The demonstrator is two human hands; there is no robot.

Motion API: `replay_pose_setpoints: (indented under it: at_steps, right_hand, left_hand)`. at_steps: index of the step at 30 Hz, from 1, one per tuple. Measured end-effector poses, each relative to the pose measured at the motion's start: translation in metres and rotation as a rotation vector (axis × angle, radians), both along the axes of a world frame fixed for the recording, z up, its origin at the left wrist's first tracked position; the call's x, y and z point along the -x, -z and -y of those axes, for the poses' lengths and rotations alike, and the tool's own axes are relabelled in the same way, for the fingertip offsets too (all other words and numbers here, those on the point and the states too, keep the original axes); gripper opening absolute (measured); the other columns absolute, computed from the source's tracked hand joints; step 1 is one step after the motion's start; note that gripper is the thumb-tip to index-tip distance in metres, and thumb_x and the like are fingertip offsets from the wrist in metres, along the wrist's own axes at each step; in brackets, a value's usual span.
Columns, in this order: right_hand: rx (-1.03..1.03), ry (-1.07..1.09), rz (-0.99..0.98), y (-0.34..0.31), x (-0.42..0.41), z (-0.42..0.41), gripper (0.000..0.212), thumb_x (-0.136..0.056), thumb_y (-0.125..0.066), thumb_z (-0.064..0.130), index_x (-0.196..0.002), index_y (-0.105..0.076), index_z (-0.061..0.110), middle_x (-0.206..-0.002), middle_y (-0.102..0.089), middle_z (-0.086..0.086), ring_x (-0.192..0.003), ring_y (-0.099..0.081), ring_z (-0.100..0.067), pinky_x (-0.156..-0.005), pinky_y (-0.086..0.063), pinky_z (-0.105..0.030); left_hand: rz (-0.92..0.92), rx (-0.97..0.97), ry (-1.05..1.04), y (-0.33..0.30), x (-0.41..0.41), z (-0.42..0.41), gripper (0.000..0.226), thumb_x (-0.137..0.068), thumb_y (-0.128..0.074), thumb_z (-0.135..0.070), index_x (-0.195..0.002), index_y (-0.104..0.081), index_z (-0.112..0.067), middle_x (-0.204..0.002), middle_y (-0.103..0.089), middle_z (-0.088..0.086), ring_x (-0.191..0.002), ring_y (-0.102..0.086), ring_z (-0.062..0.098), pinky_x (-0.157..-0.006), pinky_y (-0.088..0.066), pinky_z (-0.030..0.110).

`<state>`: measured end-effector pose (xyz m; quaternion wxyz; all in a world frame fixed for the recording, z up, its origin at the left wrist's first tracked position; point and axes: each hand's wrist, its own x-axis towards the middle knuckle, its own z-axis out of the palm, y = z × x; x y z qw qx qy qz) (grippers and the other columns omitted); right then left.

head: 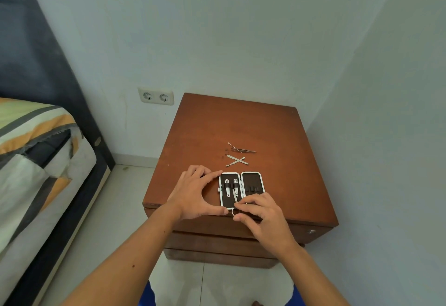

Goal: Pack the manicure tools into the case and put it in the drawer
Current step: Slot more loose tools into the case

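An open manicure case (253, 186) with white rims and a dark lining lies near the front edge of a brown bedside cabinet (241, 127). Two nail clippers (227, 187) sit under the straps of its left half. My left hand (193, 193) holds the case's left edge between forefinger and thumb. My right hand (261, 216) pinches a thin metal tool (234, 199) whose tip lies on the case's left half. Behind the case, two flat metal tools (236, 160) lie crossed, and tweezers with a thin pick (241, 149) lie further back.
The cabinet's drawer fronts (212, 243) are closed below the top. A bed with a striped cover (36, 151) stands to the left, with tiled floor between. A double wall socket (156, 96) is behind; walls close in at the back and right.
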<state>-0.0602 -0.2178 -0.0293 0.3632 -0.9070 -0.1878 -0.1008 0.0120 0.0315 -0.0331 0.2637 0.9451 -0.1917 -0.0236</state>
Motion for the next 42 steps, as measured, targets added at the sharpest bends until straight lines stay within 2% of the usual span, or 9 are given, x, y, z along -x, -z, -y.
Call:
replay_pose_setpoints:
  at_steps: [8, 11, 14, 20, 24, 32, 38, 42]
  right_hand:
    - [-0.007, 0.024, 0.0, 0.002, -0.004, -0.004, 0.031, -0.086, -0.08, 0.038, -0.114, -0.082, 0.024, -0.109, -0.07, 0.02, -0.107, -0.056, -0.002, -0.095, -0.041, -0.008]
    - [0.028, 0.033, -0.006, 0.001, -0.011, -0.006, 0.03, -0.089, -0.08, 0.036, -0.116, -0.081, 0.024, -0.111, -0.069, 0.02, -0.105, -0.055, -0.007, -0.093, -0.043, -0.012]
    - [0.032, 0.023, -0.019, 0.0, -0.015, -0.006, 0.03, -0.09, -0.079, 0.036, -0.117, -0.08, 0.024, -0.111, -0.068, 0.019, -0.104, -0.055, -0.009, -0.093, -0.045, -0.015]
    - [0.038, -0.013, -0.037, -0.006, -0.019, -0.004, 0.034, -0.089, -0.079, 0.039, -0.119, -0.079, 0.023, -0.114, -0.066, 0.02, -0.108, -0.055, -0.007, -0.094, -0.042, -0.011]
    - [0.04, -0.037, -0.019, -0.014, -0.032, 0.002, 0.035, -0.086, -0.083, 0.038, -0.117, -0.08, 0.022, -0.113, -0.066, 0.018, -0.109, -0.055, -0.005, -0.097, -0.043, -0.015]
    - [0.299, -0.201, -0.077, -0.036, -0.079, 0.001, 0.074, -0.075, -0.085, 0.055, -0.139, -0.065, 0.024, -0.133, -0.054, 0.018, -0.116, -0.039, -0.012, -0.107, -0.037, -0.025]
    - [0.359, -0.198, -0.125, -0.03, -0.094, 0.001, 0.082, -0.076, -0.076, 0.068, -0.145, -0.06, 0.026, -0.137, -0.051, 0.022, -0.119, -0.034, -0.009, -0.111, -0.037, -0.031]
    - [0.357, -0.201, -0.148, -0.027, -0.099, 0.001, 0.077, -0.078, -0.076, 0.067, -0.143, -0.062, 0.028, -0.134, -0.053, 0.023, -0.115, -0.037, -0.011, -0.108, -0.039, -0.032]
  left_hand:
    - [0.002, -0.003, -0.004, 0.0, 0.0, 0.0, 0.115, -0.063, -0.069, -0.093, -0.159, -0.038, -0.04, -0.131, -0.042, -0.02, -0.128, -0.029, 0.004, -0.104, -0.024, 0.025]
    - [-0.002, -0.01, -0.009, 0.0, 0.0, 0.0, 0.114, -0.063, -0.068, -0.093, -0.159, -0.038, -0.04, -0.131, -0.042, -0.02, -0.128, -0.03, 0.005, -0.105, -0.025, 0.025]
    - [-0.002, -0.011, -0.004, 0.001, 0.0, 0.0, 0.115, -0.063, -0.068, -0.094, -0.159, -0.038, -0.04, -0.131, -0.042, -0.02, -0.128, -0.03, 0.005, -0.105, -0.025, 0.026]
    - [0.001, -0.014, -0.008, 0.0, 0.0, 0.001, 0.115, -0.062, -0.068, -0.094, -0.159, -0.038, -0.041, -0.129, -0.041, -0.021, -0.127, -0.029, 0.004, -0.107, -0.027, 0.027]
    - [-0.003, -0.014, -0.004, -0.001, 0.001, 0.0, 0.115, -0.063, -0.068, -0.094, -0.159, -0.037, -0.041, -0.129, -0.041, -0.021, -0.127, -0.029, 0.004, -0.11, -0.027, 0.028]
    - [0.003, -0.018, -0.006, -0.003, 0.002, 0.001, 0.114, -0.063, -0.068, -0.093, -0.159, -0.038, -0.041, -0.127, -0.041, -0.021, -0.127, -0.029, 0.004, -0.11, -0.03, 0.03]
    - [-0.001, -0.019, -0.006, -0.003, 0.002, 0.001, 0.114, -0.063, -0.068, -0.093, -0.159, -0.037, -0.04, -0.128, -0.041, -0.021, -0.127, -0.029, 0.004, -0.111, -0.029, 0.03]
    - [-0.003, -0.022, -0.006, -0.004, 0.002, 0.001, 0.114, -0.063, -0.068, -0.093, -0.159, -0.037, -0.041, -0.128, -0.041, -0.021, -0.127, -0.029, 0.004, -0.111, -0.028, 0.029]
